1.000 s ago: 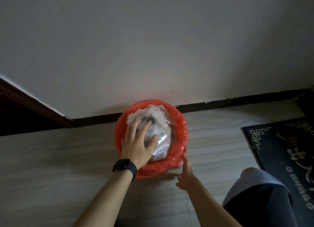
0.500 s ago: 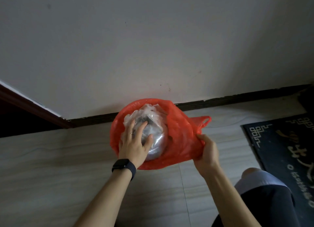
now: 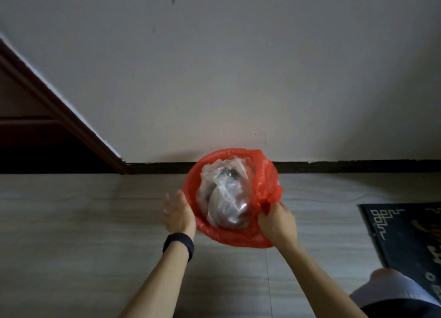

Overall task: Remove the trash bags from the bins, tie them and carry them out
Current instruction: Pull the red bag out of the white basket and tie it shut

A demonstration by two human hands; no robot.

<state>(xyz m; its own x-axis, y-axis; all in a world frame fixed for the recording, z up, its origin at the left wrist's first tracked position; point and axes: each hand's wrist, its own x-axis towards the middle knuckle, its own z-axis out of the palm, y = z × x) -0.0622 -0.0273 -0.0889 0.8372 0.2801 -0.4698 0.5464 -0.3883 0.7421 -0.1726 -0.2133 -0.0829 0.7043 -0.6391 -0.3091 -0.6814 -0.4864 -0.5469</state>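
Observation:
A red trash bag [image 3: 241, 236] lines a small round bin that stands on the floor against the wall; the bin itself is hidden under the plastic. Inside lies a bundle of clear plastic [image 3: 224, 193] wrapped around grey rubbish. My right hand [image 3: 278, 222] grips a bunched part of the red bag at its right front edge. My left hand [image 3: 179, 212], with a black watch on the wrist, is at the bag's left rim, fingers spread, touching or almost touching the plastic.
A white wall with a dark baseboard [image 3: 346, 165] runs behind the bin. A dark wooden door frame [image 3: 62, 112] slants at the left. A dark doormat [image 3: 405, 236] lies on the pale floor at the right, with my knee [image 3: 391, 289] in front of it.
My left hand has come off the clear bundle and moved to the bag's left rim. My right hand has brought the pulled-out red flap back in toward the bin's front right.

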